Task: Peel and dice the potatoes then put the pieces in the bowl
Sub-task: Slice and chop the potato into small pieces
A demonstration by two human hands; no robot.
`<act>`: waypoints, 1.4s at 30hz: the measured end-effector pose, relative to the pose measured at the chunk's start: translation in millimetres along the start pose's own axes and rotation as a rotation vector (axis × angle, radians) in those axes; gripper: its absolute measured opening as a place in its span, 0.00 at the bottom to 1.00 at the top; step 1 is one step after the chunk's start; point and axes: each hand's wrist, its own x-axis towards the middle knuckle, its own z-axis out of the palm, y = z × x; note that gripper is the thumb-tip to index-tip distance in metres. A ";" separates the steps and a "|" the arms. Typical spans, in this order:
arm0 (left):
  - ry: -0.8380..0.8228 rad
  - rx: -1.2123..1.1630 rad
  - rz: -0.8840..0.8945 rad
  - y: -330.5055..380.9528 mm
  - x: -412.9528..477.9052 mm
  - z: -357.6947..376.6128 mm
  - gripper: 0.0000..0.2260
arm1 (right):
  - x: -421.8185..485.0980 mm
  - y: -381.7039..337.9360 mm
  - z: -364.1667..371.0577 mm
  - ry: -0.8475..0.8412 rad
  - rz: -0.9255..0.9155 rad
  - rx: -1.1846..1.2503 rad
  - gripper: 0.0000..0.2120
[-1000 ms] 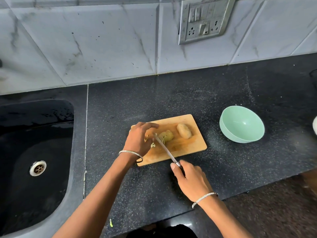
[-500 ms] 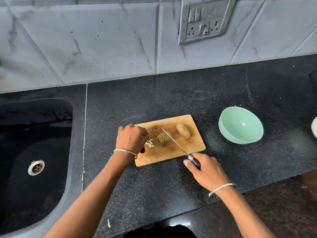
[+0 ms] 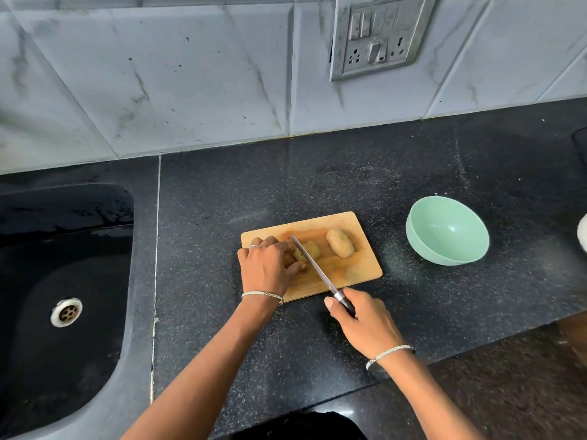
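A wooden cutting board [image 3: 355,274] lies on the black counter. A whole peeled potato [image 3: 340,248] rests on its right part. A partly cut potato [image 3: 309,250] lies mid-board. My left hand [image 3: 266,268] holds its left side, hiding part of it. My right hand [image 3: 362,319] grips the knife [image 3: 317,269] by the handle at the board's near edge. The blade runs diagonally up-left and presses on the cut potato beside my left fingers. A mint-green bowl [image 3: 448,235] stands to the right of the board, with nothing visible in it.
A black sink [image 3: 60,306] with a metal drain sits at the left. The tiled wall with a switch panel [image 3: 378,36] rises behind. A white object [image 3: 583,236] shows at the right edge. The counter's front edge runs just below my right wrist.
My left hand has slid right onto the cut potato. The knife has swung back left and come down on that potato, with my right hand closer to the board.
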 end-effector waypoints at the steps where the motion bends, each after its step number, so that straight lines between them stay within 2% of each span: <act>1: 0.006 -0.019 -0.005 -1.8 -0.1 0.6 0.16 | -0.4 -1.1 0.4 -0.002 -0.005 -0.008 0.21; 11: 0.027 -0.066 -0.008 -1.5 -1.5 3.3 0.18 | -2.2 -6.6 3.1 -0.027 0.013 -0.047 0.19; 21: 0.042 -0.094 -0.053 -1.4 -1.4 4.6 0.15 | -5.4 -10.7 14.5 0.013 0.026 -0.099 0.18; 34: 0.042 -0.142 -0.052 -4.9 0.9 6.3 0.14 | -3.4 -8.4 11.4 -0.007 0.032 -0.043 0.19; 39: 0.028 -0.155 -0.043 -7.6 2.4 7.4 0.15 | -7.1 -7.8 3.4 0.037 0.010 0.012 0.19; 42: -0.013 -0.146 -0.012 -13.1 5.4 2.7 0.19 | -9.9 -5.1 2.5 0.016 -0.007 -0.007 0.20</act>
